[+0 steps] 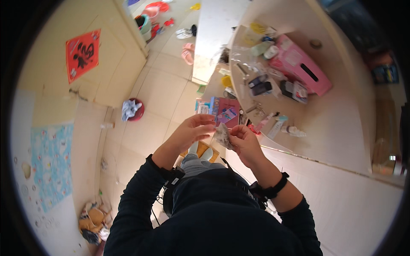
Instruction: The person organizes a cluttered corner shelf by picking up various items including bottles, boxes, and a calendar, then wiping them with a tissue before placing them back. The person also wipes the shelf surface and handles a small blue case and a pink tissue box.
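Observation:
In front of my body, my right hand (245,142) pinches a crumpled greyish-white cloth or tissue (223,136) between thumb and fingers. Dark smudges mark its surface. My left hand (193,132) is just to the left of it, fingers apart and curved, with nothing seen in them; the fingertips come close to the crumpled piece. Beyond both hands lies a stack with a pink book or box (231,107) and a blue box (214,107). A small printed packet (227,115) rests on the pink one.
On the right, a curved shelf (333,128) carries a pink box (298,64), dark cases (260,85), bottles (288,129) and a tape roll (315,44). A red waste bin (139,112) with a bag stands on the tiled floor. Pink slippers (188,53) lie near a door (109,60).

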### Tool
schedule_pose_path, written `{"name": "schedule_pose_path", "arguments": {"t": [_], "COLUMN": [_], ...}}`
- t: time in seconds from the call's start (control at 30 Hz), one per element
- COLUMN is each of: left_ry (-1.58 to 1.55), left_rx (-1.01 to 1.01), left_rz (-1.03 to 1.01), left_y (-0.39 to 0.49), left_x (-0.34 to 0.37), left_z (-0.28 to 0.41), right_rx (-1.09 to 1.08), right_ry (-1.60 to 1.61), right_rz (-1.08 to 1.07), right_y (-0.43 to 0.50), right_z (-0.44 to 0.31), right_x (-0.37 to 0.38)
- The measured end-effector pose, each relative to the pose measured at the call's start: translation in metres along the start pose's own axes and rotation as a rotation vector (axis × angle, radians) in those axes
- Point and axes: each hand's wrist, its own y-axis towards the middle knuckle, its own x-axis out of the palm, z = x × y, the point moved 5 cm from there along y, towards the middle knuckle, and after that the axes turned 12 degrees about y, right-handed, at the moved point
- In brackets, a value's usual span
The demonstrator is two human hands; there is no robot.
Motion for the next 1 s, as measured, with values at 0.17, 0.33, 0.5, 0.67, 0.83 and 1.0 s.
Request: {"name": "schedule_pose_path", "arguments": {"t": [0.17,0.33,0.5,0.67,0.83,1.0], "left_ry": [-0.197,-0.255,-0.337,-0.381,-0.386,-0.345], "left_rx": [0.101,0.037,-0.008,-0.1,-0.18,-0.207], "left_rz": [0.419,0.662,0.754,0.778,0.763,0.732], "left_y": [-0.036,-0.074,-0.077,-0.063,-0.048,-0.027], "left_x": [-0.082,-0.135,-0.173,-0.187,-0.195,-0.194], "left_z": [-0.033,-0.072,-0.135,-0.2,-0.228,-0.229], "right_rx": [0.217,0.173,0.001,-0.245,-0.464,-0.26], "right_ry": [0.245,0.471,0.748,1.059,1.01,0.633], "right_rz": [0.0,0.037,0.129,0.182,0.302,0.21], "right_y": [0.069,0.164,0.276,0.401,0.465,0.432], "right_z": [0.067,0.107,0.126,0.069,0.005,0.062], "right_x": [-0.002,-0.018,-0.049,-0.084,-0.097,-0.113]}}
